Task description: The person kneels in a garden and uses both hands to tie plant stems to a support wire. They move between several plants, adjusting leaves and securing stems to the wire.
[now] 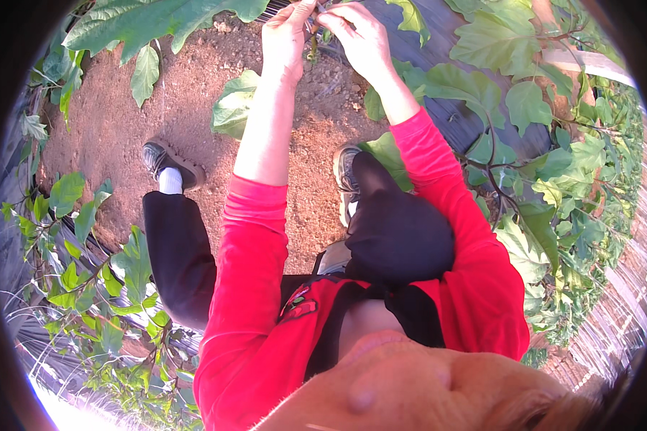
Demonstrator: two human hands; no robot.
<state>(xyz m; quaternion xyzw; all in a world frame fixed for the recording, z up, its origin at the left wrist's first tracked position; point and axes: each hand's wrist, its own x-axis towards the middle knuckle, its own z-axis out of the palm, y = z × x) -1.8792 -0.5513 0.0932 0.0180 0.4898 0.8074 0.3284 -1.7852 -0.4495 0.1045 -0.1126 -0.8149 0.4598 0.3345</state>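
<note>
My left hand (287,40) and my right hand (357,40) are close together at the top edge of the view, fingers bent and fingertips nearly meeting. Something thin and greyish shows between the fingertips, too small and cut off to name. Just below them a green plant stem (313,46) rises from the soil. A large lobed leaf (162,21), which looks like eggplant, spreads to the left of my left hand. Smaller leaves hang beside my left forearm, one of them a pale green leaf (236,105).
Leafy plants with dark purplish branches (490,164) crowd the right side; more plants (132,264) grow at the lower left. Dark plastic film (436,59) covers the bed at the upper right. My shoes (162,159) stand apart on bare brown soil (102,118). A pale strip (587,60) crosses at the far right.
</note>
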